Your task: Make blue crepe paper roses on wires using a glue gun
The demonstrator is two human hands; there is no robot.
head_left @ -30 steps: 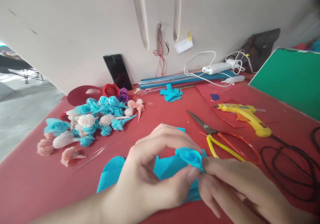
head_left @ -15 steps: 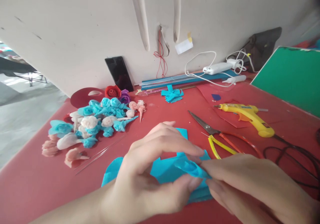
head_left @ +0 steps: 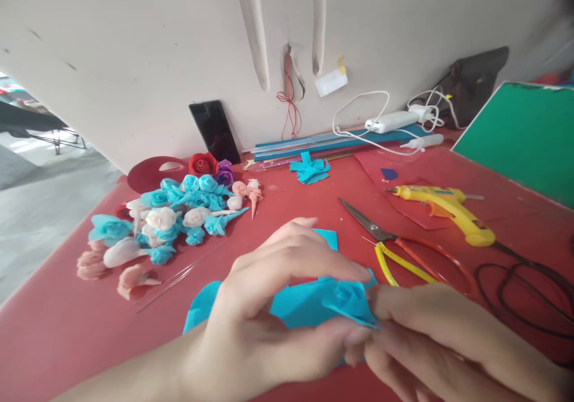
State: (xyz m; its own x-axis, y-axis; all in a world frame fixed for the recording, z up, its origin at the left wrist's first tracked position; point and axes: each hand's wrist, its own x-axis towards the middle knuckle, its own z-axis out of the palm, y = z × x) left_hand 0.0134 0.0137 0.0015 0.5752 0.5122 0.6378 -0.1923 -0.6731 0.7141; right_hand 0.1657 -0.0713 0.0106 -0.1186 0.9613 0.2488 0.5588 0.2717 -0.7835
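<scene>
Between my two hands is a blue crepe paper flower (head_left: 352, 301), its paper curled in folds. My left hand (head_left: 278, 294) curves around it from the left, thumb below and index finger above, both at the paper. From the right, my right hand (head_left: 430, 330) pinches the flower's lower right end, with its fingertips partly hidden. Beneath the hands lie blue crepe paper sheets (head_left: 200, 306), mostly covered by my left hand. Scissors with red handles (head_left: 368, 222) and a yellow-handled tool (head_left: 403, 264) lie just beyond my right hand.
Finished paper flowers (head_left: 161, 219) in blue, white and pink are heaped at left, near thin wires (head_left: 179, 279). A yellow glue gun (head_left: 442, 204) with a black cord lies at right. Blue paper strips (head_left: 309, 168) sit farther back; a phone (head_left: 215, 130) leans on the wall.
The blue paper between my hands has turned, so more of its folded petals face up. My right fingers have shifted slightly at its end; my left hand stays nearly in place.
</scene>
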